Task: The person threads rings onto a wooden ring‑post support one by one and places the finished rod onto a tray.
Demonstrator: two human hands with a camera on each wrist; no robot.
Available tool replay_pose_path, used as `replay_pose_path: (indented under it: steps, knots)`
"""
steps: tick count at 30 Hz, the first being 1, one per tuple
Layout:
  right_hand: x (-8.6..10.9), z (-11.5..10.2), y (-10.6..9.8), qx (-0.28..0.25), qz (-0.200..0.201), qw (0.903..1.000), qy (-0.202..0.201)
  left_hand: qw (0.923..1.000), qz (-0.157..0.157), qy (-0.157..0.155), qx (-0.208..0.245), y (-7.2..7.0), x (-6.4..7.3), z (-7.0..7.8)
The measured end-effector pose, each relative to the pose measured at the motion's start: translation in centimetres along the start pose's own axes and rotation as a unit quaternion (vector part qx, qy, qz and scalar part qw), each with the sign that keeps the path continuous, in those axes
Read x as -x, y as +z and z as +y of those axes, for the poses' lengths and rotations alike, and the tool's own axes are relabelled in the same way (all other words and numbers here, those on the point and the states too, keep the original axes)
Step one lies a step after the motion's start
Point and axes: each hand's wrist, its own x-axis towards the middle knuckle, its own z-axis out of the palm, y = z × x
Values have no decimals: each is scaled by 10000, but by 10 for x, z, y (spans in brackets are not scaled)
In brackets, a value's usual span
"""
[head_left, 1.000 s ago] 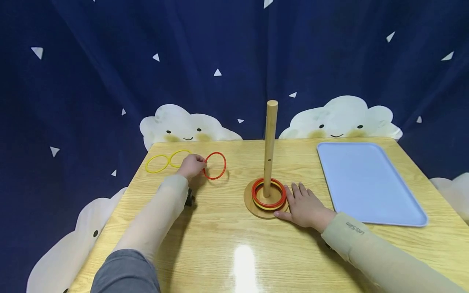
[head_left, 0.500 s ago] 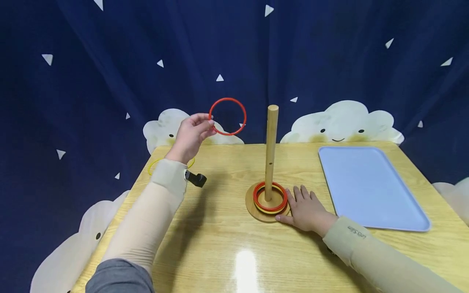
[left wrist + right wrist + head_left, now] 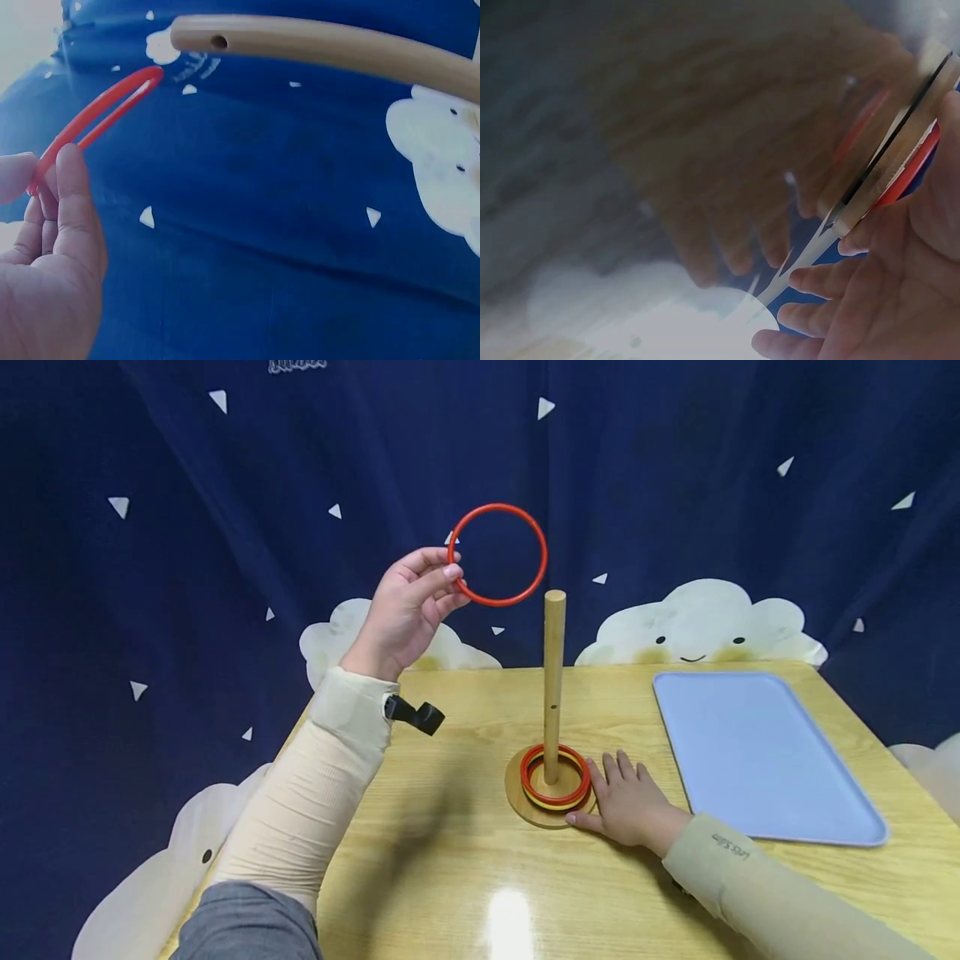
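My left hand pinches a red ring by its left side, up in the air left of the top of a wooden peg. In the left wrist view the thumb and fingertips grip the red ring at its near end, apart from the peg. Around the foot of the peg lie red and yellow rings, stacked on a round wooden base. My right hand rests with spread, straight fingers at the base's right edge. The right wrist view shows that base beside the fingers.
A light blue tray lies on the right of the wooden table. Behind the table hangs a dark blue curtain with clouds and white triangles. A small black wrist camera sticks out from the left sleeve.
My left hand has lifted the red ring off the table and carried it up and right toward the peg's top. The right hand stays at the base. The head view has tilted up slightly.
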Motion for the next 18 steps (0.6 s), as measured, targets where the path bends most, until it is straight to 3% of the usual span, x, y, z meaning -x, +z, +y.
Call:
replay_pose_path:
  steps: [8, 12, 18]
  knots:
    - [1, -1, 7, -121, -119, 9999, -7, 9977, -436, -498, 131, 15, 2, -11]
    - [1, -1, 6, -128, -85, 9999, -28, 9946, -547, -871, -153, 21, 6, -18]
    - [0, -2, 2, -110, -65, 9999, -3, 9866, -474, -1389, -711, 21, 7, -35]
